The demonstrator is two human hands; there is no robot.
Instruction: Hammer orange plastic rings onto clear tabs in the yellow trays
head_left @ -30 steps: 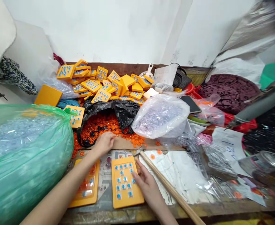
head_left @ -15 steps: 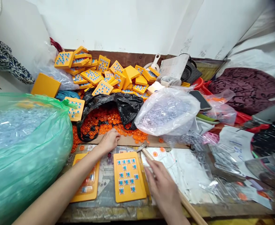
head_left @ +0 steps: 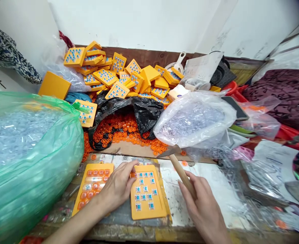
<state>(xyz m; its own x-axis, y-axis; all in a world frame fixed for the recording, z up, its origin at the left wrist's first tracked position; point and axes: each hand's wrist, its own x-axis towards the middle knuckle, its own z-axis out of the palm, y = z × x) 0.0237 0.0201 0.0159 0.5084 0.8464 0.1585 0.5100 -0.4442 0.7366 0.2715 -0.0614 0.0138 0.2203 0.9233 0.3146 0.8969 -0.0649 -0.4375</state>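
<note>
A yellow plastic plate [head_left: 147, 196] with small blue pieces set in it lies on the table in front of me. My left hand [head_left: 118, 187] rests on its left edge, fingertips pinched at its top left corner on something small I cannot make out. My right hand [head_left: 202, 206] is closed around the wooden handle of a small hammer [head_left: 178, 163], whose metal head is lifted above the table just right of the plate. A second yellow plate [head_left: 92, 184] filled with orange caps lies to the left.
A black bag [head_left: 129, 118] spills orange caps behind the plates. Behind that is a heap of yellow plates [head_left: 124, 78]. A large green bag [head_left: 29, 152] fills the left; a clear bag of transparent parts [head_left: 195, 118] sits right. Paper and plastic clutter cover the right side.
My left hand came back from the orange caps to the yellow plate's corner. My right hand took hold of the hammer handle and raised the head off the table.
</note>
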